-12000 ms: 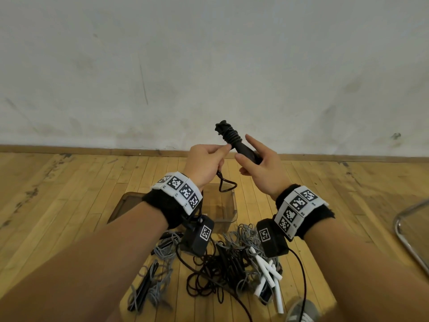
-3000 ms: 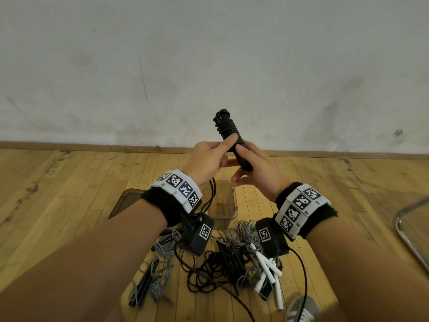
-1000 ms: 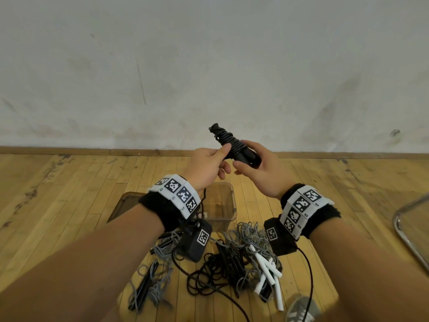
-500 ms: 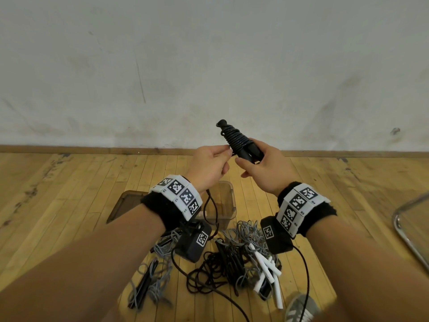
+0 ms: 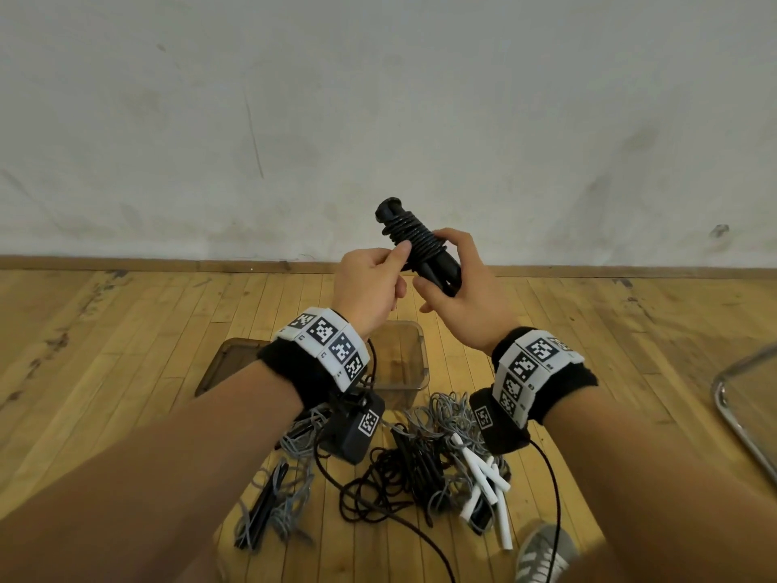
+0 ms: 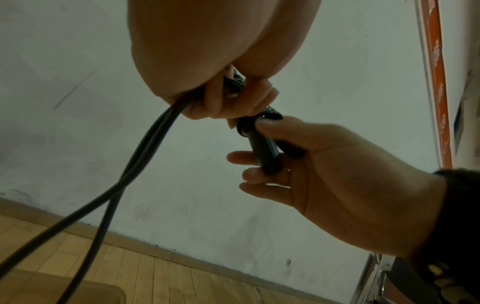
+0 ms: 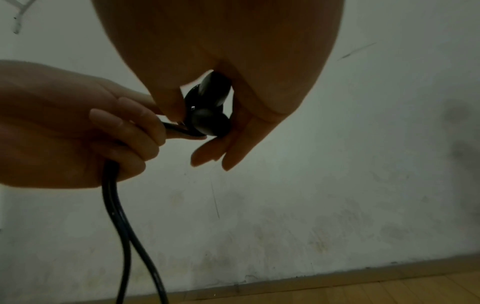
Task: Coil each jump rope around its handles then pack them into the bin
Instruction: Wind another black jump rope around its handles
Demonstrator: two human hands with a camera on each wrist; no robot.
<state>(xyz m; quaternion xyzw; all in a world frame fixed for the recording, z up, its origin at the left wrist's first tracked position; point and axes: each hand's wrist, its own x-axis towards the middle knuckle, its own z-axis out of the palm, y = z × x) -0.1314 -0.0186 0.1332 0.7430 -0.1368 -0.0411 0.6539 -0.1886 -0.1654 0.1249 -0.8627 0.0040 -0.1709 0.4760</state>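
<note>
My right hand (image 5: 456,288) holds the two black jump rope handles (image 5: 420,250) together, tilted up and to the left, with black cord wound round their upper part. My left hand (image 5: 370,284) pinches the loose black cord (image 6: 145,148) right beside the coil; a doubled loop of it hangs down past my wrist. In the right wrist view the handle ends (image 7: 210,111) sit between my thumb and fingers. A clear plastic bin (image 5: 414,359) stands on the floor under my hands, partly hidden by my left wrist.
A tangled heap of black and grey ropes (image 5: 420,460) with white handles (image 5: 483,481) and black handles (image 5: 262,504) lies on the wooden floor close to me. A brown lid (image 5: 218,363) lies left of the bin. A metal frame (image 5: 740,422) is at right, a shoe (image 5: 542,553) below.
The handle bundle has tipped between flatter and steeper as I turn it. My left hand has brought more cord against the coil, and the winding has grown longer down the handles.
</note>
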